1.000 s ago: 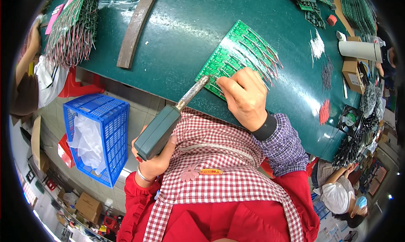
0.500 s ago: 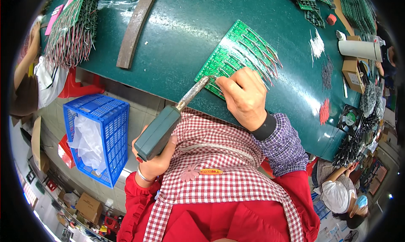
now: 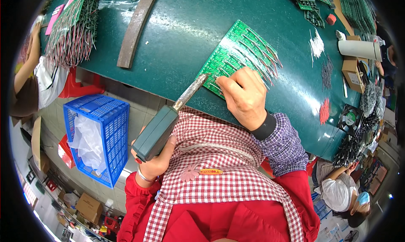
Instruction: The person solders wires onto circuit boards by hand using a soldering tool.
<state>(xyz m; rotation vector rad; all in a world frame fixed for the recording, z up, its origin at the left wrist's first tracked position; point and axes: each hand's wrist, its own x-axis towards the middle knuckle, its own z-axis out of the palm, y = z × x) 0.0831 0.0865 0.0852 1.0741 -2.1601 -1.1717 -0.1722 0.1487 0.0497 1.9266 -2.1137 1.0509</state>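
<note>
A dark green soldering gun fills my left hand, with the fingers wrapped round its handle. Its worn metal barrel reaches up to the lower left edge of a green circuit board, where the tip is a short gap from my right fingertips. My right hand is closed in a pinch over the board's near edge; what lies between the fingertips is too small and hidden to name. Rows of thin white, red and dark wires lie across the board, which rests flat on the green tabletop.
Right of the board lie piles of white wires, dark wires and red wires, near a small fan. A brown bar and wired boards are at left. A blue crate stands below the table edge.
The soldering gun's tip has drawn slightly up and left, away from my right fingertips. My right hand and the board have barely moved.
</note>
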